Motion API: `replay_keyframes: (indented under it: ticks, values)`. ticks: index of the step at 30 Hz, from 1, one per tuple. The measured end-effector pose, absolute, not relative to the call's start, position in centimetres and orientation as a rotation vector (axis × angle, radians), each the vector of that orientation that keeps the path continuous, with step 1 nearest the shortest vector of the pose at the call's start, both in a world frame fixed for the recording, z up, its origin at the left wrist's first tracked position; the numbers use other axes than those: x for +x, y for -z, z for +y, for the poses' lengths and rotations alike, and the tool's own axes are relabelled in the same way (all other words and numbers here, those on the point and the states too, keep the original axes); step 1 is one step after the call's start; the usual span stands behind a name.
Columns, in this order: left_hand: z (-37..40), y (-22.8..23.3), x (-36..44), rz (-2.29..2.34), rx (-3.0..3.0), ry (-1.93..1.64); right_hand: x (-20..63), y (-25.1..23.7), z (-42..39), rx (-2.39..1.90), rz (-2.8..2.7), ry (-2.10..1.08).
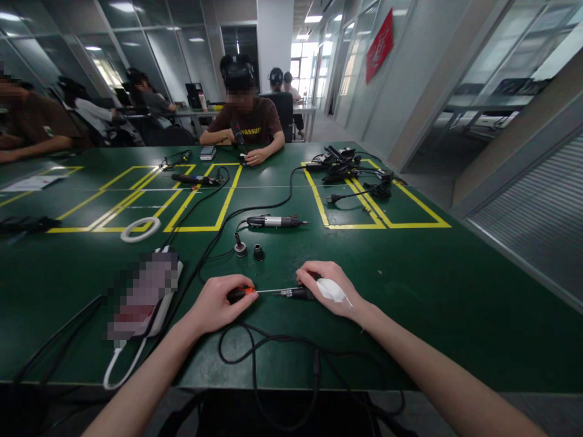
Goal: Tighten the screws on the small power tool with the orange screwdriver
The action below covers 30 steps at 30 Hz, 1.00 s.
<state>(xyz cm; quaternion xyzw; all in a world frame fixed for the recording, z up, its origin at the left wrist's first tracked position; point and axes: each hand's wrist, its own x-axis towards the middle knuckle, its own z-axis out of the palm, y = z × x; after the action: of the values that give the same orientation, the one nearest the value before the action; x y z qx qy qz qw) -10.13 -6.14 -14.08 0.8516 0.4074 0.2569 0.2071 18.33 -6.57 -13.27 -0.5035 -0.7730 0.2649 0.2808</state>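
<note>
My left hand (222,303) is closed around the black and orange handle of a screwdriver (249,292), its thin metal shaft pointing right. Opposite it, my right hand (334,286) grips a black tool with a metal tip, which looks like an electric screwdriver (298,294); most of its body is hidden under the palm. The tool's tip points left and lies alongside the shaft; I cannot tell whether they touch. A white patch covers part of the right hand's back. Beyond the hands are a black cone-shaped part (259,252) and a metal-and-black part (240,246).
A silver and black electric screwdriver (276,221) lies farther back. Black cables (255,337) loop before me. To the left are a phone (148,291) and a tape roll (141,229). Tangled tools (339,161) lie at the back right. Across the green table (437,291) a person (255,118) works.
</note>
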Motion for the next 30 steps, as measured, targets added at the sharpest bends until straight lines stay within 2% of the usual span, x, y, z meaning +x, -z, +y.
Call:
replay_keyframes:
  ticks: [30]
  values:
    - [-6.01,14.06,-10.15,1.134,2.405,-0.729,18.43,13.41,-6.60,-1.343,-2.066,-0.696]
